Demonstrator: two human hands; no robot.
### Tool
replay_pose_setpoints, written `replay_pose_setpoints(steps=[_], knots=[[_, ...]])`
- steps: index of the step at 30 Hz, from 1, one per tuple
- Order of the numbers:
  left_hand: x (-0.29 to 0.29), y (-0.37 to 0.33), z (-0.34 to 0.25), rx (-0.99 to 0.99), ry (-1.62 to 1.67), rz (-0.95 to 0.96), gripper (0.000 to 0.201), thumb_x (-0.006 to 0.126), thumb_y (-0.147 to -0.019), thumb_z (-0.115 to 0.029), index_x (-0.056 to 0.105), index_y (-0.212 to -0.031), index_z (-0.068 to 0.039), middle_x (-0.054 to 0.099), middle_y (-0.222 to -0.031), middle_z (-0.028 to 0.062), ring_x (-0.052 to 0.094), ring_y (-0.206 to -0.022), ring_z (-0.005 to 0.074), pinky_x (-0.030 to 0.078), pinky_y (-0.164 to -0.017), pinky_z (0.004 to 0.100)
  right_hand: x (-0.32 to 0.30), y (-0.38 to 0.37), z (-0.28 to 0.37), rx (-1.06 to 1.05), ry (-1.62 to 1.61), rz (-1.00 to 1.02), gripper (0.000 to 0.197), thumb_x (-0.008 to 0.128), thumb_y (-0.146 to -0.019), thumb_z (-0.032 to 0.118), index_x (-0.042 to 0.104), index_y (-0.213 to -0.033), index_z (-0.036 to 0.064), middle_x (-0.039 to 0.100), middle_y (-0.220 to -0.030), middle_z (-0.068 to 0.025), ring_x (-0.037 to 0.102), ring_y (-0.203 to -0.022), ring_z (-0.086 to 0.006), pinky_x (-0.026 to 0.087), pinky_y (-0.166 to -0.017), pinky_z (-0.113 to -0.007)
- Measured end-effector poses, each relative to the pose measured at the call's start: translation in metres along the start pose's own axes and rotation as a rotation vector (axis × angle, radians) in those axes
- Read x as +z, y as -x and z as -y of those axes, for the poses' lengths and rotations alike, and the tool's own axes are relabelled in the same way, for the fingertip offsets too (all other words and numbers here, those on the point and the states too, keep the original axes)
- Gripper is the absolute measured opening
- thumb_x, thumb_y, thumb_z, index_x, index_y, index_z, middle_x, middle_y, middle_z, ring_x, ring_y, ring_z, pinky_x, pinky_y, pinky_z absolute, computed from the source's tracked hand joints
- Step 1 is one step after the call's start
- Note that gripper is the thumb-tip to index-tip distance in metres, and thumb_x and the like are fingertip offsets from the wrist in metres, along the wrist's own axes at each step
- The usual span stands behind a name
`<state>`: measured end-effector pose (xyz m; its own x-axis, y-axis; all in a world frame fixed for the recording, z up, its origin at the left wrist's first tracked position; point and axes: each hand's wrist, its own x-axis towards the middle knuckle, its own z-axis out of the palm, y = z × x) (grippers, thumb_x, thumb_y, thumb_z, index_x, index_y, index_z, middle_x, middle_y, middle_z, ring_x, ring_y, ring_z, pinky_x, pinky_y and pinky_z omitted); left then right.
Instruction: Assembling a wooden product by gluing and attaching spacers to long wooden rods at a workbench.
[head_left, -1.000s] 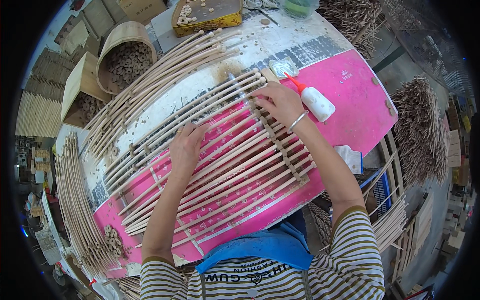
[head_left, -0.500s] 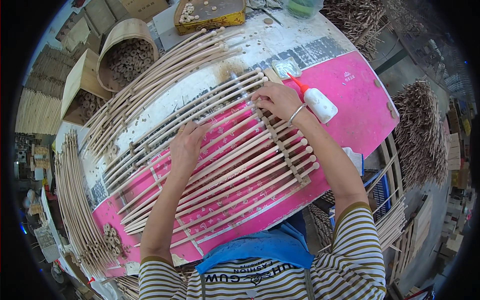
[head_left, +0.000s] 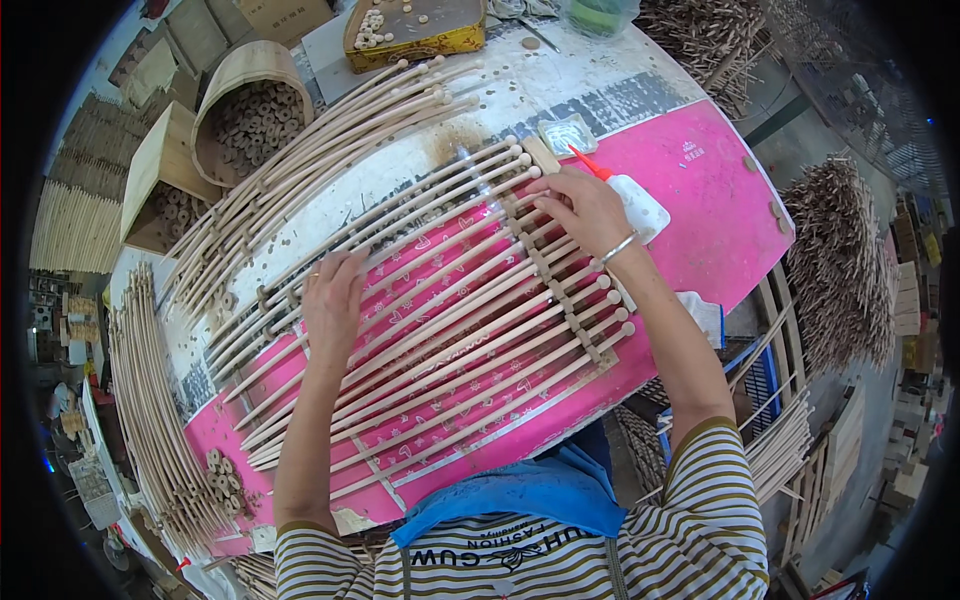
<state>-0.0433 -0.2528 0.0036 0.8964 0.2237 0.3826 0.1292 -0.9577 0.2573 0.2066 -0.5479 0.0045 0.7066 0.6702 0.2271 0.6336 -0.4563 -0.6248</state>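
Note:
Thin wooden sticks [head_left: 450, 345] with small round knobs lie side by side in a slanting row on the pink-covered table. Near their knobbed ends they rest across a notched wooden strip [head_left: 556, 285]. My right hand [head_left: 590, 212] is closed, thumb and fingers pinching a stick by the upper part of that strip; its knob end is hidden by the hand. Farther down the row to the left, my left hand [head_left: 334, 300] has its fingers bent round a stick, its grip partly hidden. A white glue bottle [head_left: 640, 208] with a red nozzle lies just beyond my right hand.
More knobbed sticks [head_left: 330, 150] lie behind the row. A wooden tub [head_left: 225, 85] and a wooden box [head_left: 165, 150] hold small rings at the far left. A yellow tray [head_left: 440, 42] with beads stands at the back. Stick bundles [head_left: 845, 270] stand at right.
My left hand has moved left along the sticks. My right hand has shifted slightly right and down, now covering part of the glue bottle.

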Motion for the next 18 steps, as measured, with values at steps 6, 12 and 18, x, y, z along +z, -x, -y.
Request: replay_pose_setpoints(steps=[6,12,18], knots=[[0.000,0.011,0.021,-0.015,-0.068,0.071,0.030,0.069,-0.092,-0.005,0.075,-0.121,-0.010,0.068,-0.108,0.0088,0.066,-0.101,0.0300,0.050,-0.089,0.0437,-0.016,0.029,0.019,0.030,-0.123,-0.063,0.015,0.071,-0.096,0.016,0.077,-0.107,0.0081,0.067,-0.089,-0.0095,0.064,-0.077,-0.0236,0.051,-0.071,-0.036],[-0.017,0.016,0.021,-0.029,-0.066,-0.001,0.027,0.069,-0.091,-0.002,0.077,-0.116,-0.010,0.067,-0.098,0.0075,0.066,-0.094,0.0296,0.051,-0.083,0.0429,0.001,0.048,0.055,-0.052,-0.308,-0.051,0.018,0.071,-0.098,0.014,0.077,-0.111,0.0025,0.072,-0.095,-0.0085,0.067,-0.083,-0.0177,0.053,-0.077,-0.031],[-0.070,0.033,-0.036,0.175,-0.099,-0.066,0.035,0.069,-0.083,0.001,0.078,-0.115,-0.011,0.063,-0.095,0.0065,0.063,-0.089,0.0256,0.051,-0.080,0.0393,0.043,0.060,0.107,0.396,-1.192,0.269,0.045,0.065,-0.107,0.031,0.063,-0.143,0.0048,0.069,-0.090,0.0004,0.059,-0.073,-0.0041,0.047,-0.062,-0.020]])
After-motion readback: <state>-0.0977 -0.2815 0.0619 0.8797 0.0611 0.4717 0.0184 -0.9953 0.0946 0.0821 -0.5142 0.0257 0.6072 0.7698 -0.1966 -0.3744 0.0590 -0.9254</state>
